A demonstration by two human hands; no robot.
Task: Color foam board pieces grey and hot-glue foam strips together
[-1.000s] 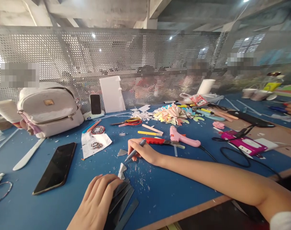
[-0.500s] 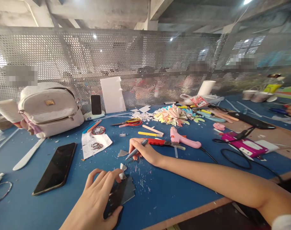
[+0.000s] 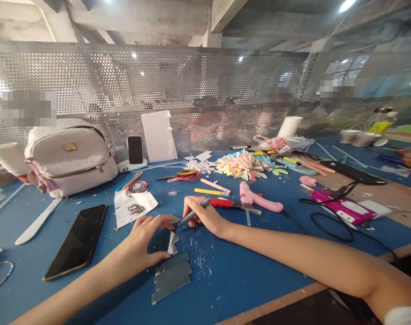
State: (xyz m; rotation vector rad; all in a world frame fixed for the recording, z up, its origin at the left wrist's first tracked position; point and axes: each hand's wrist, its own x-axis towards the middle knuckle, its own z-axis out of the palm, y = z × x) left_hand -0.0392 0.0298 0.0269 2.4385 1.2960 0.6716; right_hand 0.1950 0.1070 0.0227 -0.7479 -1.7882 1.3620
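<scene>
We grip a slim grey pen-shaped tool (image 3: pixel 196 212) in our right hand (image 3: pixel 207 220); our loosely spread left hand (image 3: pixel 145 242) should steady the small flat grey piece (image 3: pixel 175 219).

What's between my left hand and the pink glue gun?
The head view shows mainly your right hand holding a grey pen, then a red-handled tool.

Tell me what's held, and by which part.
The right grip holds a grey pen by its lower part. The left grip is open, at a grey scrap but not pinching it.
</scene>
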